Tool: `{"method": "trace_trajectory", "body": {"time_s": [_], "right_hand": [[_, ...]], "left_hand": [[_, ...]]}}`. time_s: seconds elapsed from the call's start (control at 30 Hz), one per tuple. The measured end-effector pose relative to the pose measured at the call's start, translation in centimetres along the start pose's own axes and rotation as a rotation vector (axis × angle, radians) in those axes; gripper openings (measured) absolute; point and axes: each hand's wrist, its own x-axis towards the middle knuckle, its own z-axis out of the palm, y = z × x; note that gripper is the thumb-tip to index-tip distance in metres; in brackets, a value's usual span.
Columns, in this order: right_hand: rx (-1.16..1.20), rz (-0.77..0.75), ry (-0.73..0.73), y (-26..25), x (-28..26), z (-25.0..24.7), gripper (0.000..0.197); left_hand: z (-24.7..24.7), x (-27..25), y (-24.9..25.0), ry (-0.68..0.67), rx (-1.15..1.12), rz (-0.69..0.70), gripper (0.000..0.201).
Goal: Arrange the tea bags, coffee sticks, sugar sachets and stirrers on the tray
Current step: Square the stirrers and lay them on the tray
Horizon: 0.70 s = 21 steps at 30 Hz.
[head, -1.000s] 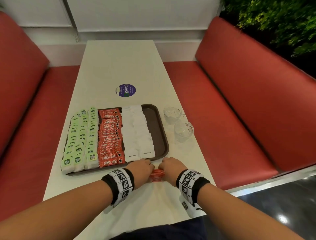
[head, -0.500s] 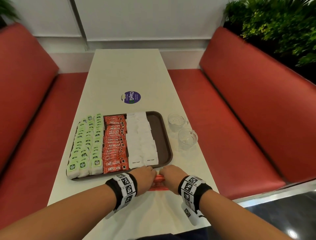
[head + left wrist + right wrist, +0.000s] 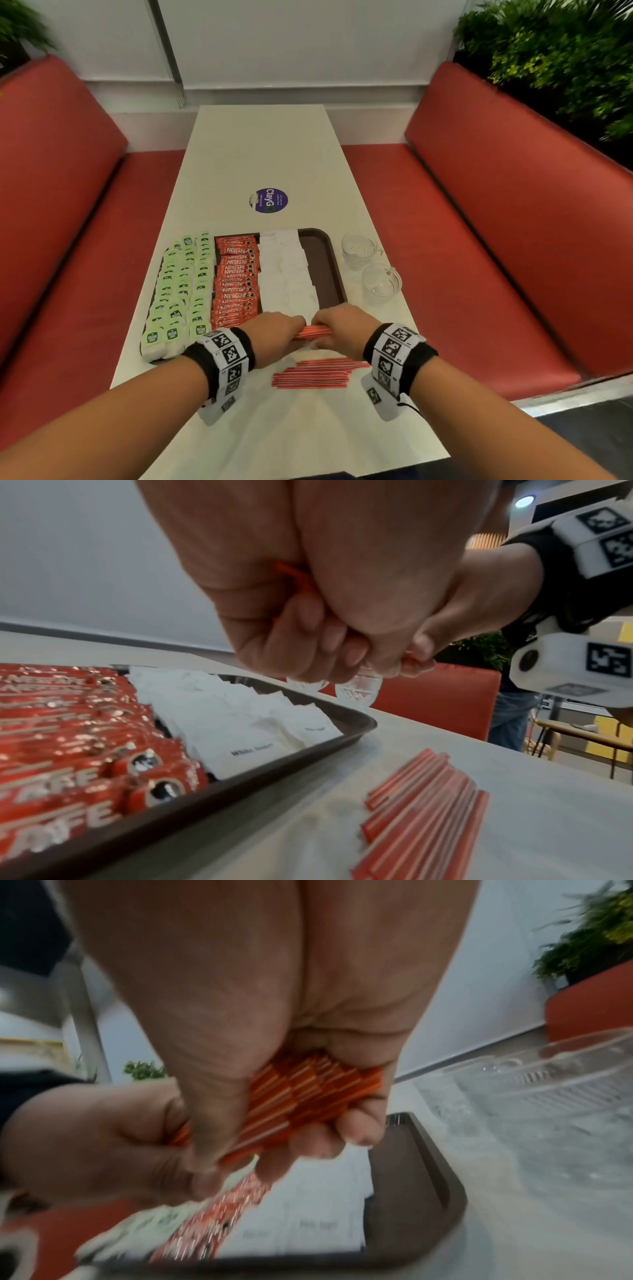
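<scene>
Head view: both hands, left [image 3: 274, 334] and right [image 3: 346, 329], clench a stirrer bundle [image 3: 313, 331] over the tray's [image 3: 327, 270] near edge, likely evening its ends.

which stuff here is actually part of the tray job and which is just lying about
Part of the job:
tray
tea bags
coffee sticks
sugar sachets
stirrers held in both hands
loose stirrers on the table

Just lying about:
two glass cups
round purple sticker
</scene>
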Motion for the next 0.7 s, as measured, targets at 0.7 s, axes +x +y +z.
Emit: {"method": "trace_trajectory", "body": {"time_s": [0.7], "right_hand": [[1.114,0.199,0.207,-0.5,2.0,-1.9,0.034]], "left_hand": [[-4.2,0.0,-1.2,0.494,-0.366,-0.086,0.047]]}}
